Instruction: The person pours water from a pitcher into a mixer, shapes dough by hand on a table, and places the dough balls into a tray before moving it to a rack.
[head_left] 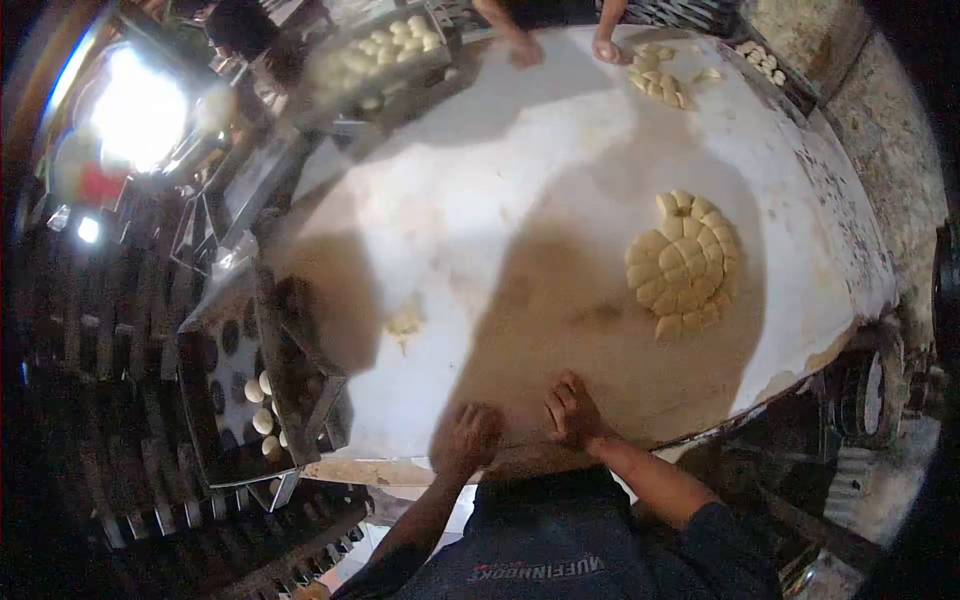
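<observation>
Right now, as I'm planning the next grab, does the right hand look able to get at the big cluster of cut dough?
Probably yes: only open tabletop shows between the right hand and the cut dough, though it may need to stretch forward.

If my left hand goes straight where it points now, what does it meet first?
After bare table, your left hand would probably meet the left edge of the big cut dough. Its aim is unclear, so it may just miss.
</observation>
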